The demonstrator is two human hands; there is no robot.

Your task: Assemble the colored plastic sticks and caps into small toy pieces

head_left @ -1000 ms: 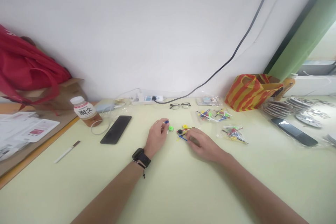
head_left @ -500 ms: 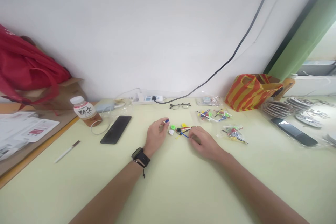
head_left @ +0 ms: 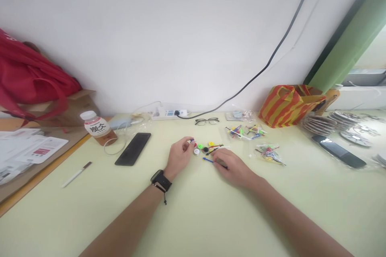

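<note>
My left hand (head_left: 180, 153), with a black watch on its wrist, pinches a small blue round piece (head_left: 191, 140) between thumb and fingertips. A red piece shows just beside those fingertips. Closed around the tail of a blue plastic arrow (head_left: 208, 160) is my right hand (head_left: 230, 164), low over the table. Between the hands lie small round pieces: a white one (head_left: 197, 151), a green one (head_left: 200, 146), a yellow one (head_left: 211, 143) and a black one (head_left: 205, 149). Thin arrows in black, red and yellow lie by the right fingertips, partly hidden.
Clear bags of coloured arrows (head_left: 245, 131) lie to the right, with glasses (head_left: 206, 121) and a power strip (head_left: 169, 114) behind. A phone (head_left: 133, 149), bottle (head_left: 98, 126) and pen (head_left: 76, 174) are on the left. Right are a striped bag (head_left: 289, 106), stacked discs and a dark device (head_left: 338, 151).
My right hand has shifted slightly left and toward me, bringing the blue arrow nearer and away from the pile. The blue piece in my left hand is now more covered, and a red piece shows.
</note>
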